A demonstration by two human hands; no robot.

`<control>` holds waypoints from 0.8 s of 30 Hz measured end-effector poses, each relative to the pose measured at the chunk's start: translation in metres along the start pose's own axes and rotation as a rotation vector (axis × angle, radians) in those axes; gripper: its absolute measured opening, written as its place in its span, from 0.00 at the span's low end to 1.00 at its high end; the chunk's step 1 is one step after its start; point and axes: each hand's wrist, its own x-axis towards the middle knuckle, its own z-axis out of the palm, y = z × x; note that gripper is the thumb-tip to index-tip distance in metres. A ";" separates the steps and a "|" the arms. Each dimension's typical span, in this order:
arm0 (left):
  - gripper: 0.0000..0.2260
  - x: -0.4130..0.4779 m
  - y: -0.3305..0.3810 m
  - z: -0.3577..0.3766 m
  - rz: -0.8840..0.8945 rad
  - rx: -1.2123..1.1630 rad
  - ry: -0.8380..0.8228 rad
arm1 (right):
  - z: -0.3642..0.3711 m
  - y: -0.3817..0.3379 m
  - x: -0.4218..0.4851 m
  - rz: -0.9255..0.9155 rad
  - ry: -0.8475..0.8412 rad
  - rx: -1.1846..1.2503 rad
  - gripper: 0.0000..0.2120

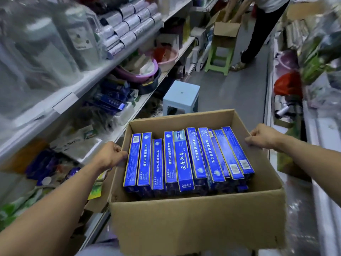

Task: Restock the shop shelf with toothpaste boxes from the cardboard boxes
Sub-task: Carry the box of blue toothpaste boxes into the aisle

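An open cardboard box (193,220) fills the lower middle of the head view, held up in the aisle. Several blue toothpaste boxes (186,159) stand packed side by side inside it. My left hand (112,154) grips the box's left wall at the rim, fingers curled over the edge. My right hand (262,136) grips the right wall the same way. On the left shop shelf (129,115), more blue toothpaste boxes (110,98) lie stacked in a blurred pile.
A light blue plastic stool (181,96) stands on the floor just beyond the box. Farther down the aisle a green stool (218,56) carries another open cardboard box (226,27), with a person (262,30) standing beside it. Stocked shelves line both sides.
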 end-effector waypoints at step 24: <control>0.14 0.365 0.174 0.045 -0.312 -0.020 0.155 | -0.151 -0.120 0.514 -0.151 -0.121 -0.312 0.18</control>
